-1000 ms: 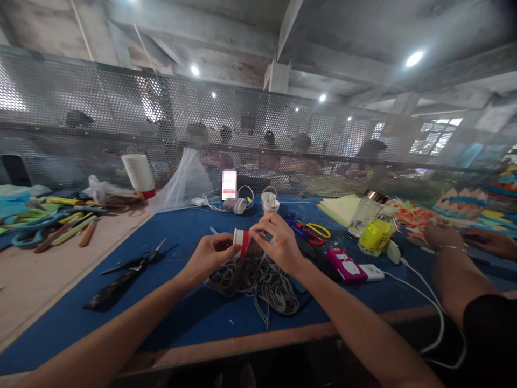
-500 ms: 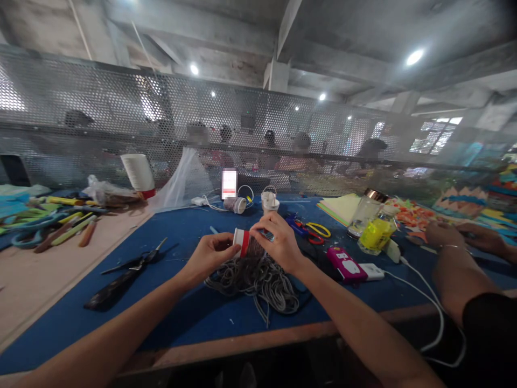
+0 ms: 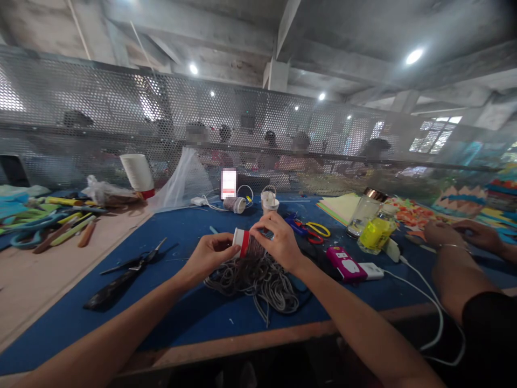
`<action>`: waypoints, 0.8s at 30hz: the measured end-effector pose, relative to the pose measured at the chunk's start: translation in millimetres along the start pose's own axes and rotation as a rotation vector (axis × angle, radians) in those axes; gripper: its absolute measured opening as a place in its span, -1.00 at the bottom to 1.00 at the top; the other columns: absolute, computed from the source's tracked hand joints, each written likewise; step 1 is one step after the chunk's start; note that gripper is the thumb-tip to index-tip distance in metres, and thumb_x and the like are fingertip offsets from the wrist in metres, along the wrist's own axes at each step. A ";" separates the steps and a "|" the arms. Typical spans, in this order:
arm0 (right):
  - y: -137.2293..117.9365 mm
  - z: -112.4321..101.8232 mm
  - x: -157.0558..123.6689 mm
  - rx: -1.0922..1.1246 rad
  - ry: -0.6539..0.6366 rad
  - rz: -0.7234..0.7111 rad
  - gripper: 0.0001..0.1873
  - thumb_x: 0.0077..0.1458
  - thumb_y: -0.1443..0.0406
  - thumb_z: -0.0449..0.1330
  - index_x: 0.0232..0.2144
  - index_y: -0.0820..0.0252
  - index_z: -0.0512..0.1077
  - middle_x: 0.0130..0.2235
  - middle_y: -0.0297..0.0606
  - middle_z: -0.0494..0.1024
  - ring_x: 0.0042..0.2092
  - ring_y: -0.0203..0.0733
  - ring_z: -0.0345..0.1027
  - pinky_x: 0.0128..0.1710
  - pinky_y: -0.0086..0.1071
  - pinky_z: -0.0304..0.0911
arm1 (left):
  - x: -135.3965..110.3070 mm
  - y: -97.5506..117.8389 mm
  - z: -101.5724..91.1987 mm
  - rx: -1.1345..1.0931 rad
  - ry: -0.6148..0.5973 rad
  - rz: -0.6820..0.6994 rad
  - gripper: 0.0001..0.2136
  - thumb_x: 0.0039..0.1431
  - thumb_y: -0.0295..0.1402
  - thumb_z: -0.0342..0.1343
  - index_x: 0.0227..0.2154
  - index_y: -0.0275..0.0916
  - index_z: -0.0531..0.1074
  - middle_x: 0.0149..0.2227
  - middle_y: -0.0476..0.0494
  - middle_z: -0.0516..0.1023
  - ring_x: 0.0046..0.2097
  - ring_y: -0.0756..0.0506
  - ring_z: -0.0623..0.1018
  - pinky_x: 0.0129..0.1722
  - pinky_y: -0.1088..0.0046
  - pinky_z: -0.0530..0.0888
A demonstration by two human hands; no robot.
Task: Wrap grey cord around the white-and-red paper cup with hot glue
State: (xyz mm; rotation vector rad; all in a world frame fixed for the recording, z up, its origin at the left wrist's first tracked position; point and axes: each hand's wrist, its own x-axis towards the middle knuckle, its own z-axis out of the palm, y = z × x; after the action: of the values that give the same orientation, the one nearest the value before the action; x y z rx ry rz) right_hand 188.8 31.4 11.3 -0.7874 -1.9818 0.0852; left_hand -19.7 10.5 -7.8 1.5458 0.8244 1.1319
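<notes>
A white paper cup (image 3: 238, 242) with a red band lies on its side, raised above the table, and grey cord (image 3: 255, 248) is wound round its body. My left hand (image 3: 210, 251) grips the cup at its white end, thumb in front. At the cup's other end my right hand (image 3: 277, 240) is closed, its thumb and fingertips pinching at the wound cord; the exact strand is hidden. Below both hands a loose heap of grey cord (image 3: 278, 291) rests on the blue mat (image 3: 181, 312).
Black-handled scissors (image 3: 125, 275) lie at left, near several tools. Behind stand a phone (image 3: 229, 184) and two small cord-wrapped cups, one tipped over. Rightward are a purple power bank (image 3: 345, 264), pliers (image 3: 309, 227), glass jars (image 3: 376, 231) and a co-worker's hands (image 3: 444, 237).
My hands and the cup keep nearly the same pose. At the right, the co-worker's hands have shifted slightly.
</notes>
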 end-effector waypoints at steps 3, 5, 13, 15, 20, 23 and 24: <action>0.8 0.9 0.1 0.000 0.004 0.004 -0.88 0.20 0.28 0.17 -0.30 0.14 0.51 -0.27 -0.23 0.43 -0.15 -0.19 0.34 -0.07 -0.31 0.25 | -0.3 -0.3 -0.5 0.003 0.001 -0.001 -0.81 0.05 -0.29 0.27 -0.27 -0.24 0.61 -0.32 -0.13 0.64 -0.32 -0.11 0.57 -0.24 0.43 0.45; 1.5 1.8 0.0 0.004 0.010 0.005 -0.89 0.20 0.28 0.17 -0.30 0.15 0.51 -0.27 -0.23 0.43 -0.15 -0.19 0.34 -0.08 -0.31 0.25 | -0.3 -0.5 -0.7 0.007 0.008 -0.004 -0.79 0.04 -0.29 0.28 -0.27 -0.25 0.61 -0.32 -0.13 0.64 -0.30 -0.12 0.57 -0.23 0.43 0.45; 3.7 3.3 0.0 0.021 0.034 0.002 -0.91 0.19 0.30 0.18 -0.33 0.14 0.49 -0.29 -0.25 0.44 -0.19 -0.21 0.35 -0.11 -0.33 0.28 | 0.8 -2.5 -2.5 0.017 -0.029 0.002 -0.81 0.07 -0.30 0.26 -0.29 -0.30 0.58 -0.33 -0.12 0.62 -0.30 -0.08 0.55 -0.23 0.45 0.44; 4.0 3.1 0.3 0.023 0.035 0.003 -0.92 0.18 0.30 0.19 -0.33 0.14 0.49 -0.29 -0.25 0.44 -0.19 -0.21 0.36 -0.12 -0.32 0.28 | 0.8 -2.7 -2.8 0.018 -0.037 -0.001 -0.82 0.08 -0.31 0.25 -0.29 -0.30 0.58 -0.33 -0.12 0.62 -0.30 -0.07 0.54 -0.24 0.46 0.44; 2.8 2.1 0.7 0.030 0.029 0.022 -0.93 0.17 0.31 0.19 -0.34 0.14 0.49 -0.29 -0.25 0.44 -0.19 -0.20 0.36 -0.11 -0.32 0.29 | 0.6 -3.0 -2.6 0.029 -0.023 -0.003 -0.81 0.06 -0.31 0.27 -0.28 -0.30 0.58 -0.34 -0.11 0.61 -0.31 -0.06 0.54 -0.26 0.47 0.44; 1.9 1.9 0.8 0.048 0.022 0.043 -0.92 0.17 0.31 0.19 -0.34 0.15 0.49 -0.28 -0.26 0.44 -0.21 -0.22 0.37 -0.13 -0.35 0.29 | 0.8 -2.1 -2.3 0.028 -0.019 -0.007 -0.80 0.06 -0.31 0.27 -0.28 -0.31 0.58 -0.35 -0.11 0.61 -0.31 -0.06 0.54 -0.25 0.46 0.44; 1.8 2.0 0.8 0.054 0.021 0.051 -0.92 0.17 0.31 0.19 -0.34 0.15 0.49 -0.28 -0.26 0.44 -0.22 -0.23 0.37 -0.14 -0.36 0.30 | 0.9 -1.6 -2.2 0.029 -0.020 -0.007 -0.80 0.07 -0.30 0.27 -0.28 -0.31 0.58 -0.35 -0.11 0.61 -0.31 -0.06 0.54 -0.26 0.46 0.43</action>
State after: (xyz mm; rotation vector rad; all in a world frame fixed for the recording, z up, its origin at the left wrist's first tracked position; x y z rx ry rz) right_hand 187.9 33.8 10.2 -0.8003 -1.9325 0.1595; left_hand -21.4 12.5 -9.1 1.5746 0.8360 1.1025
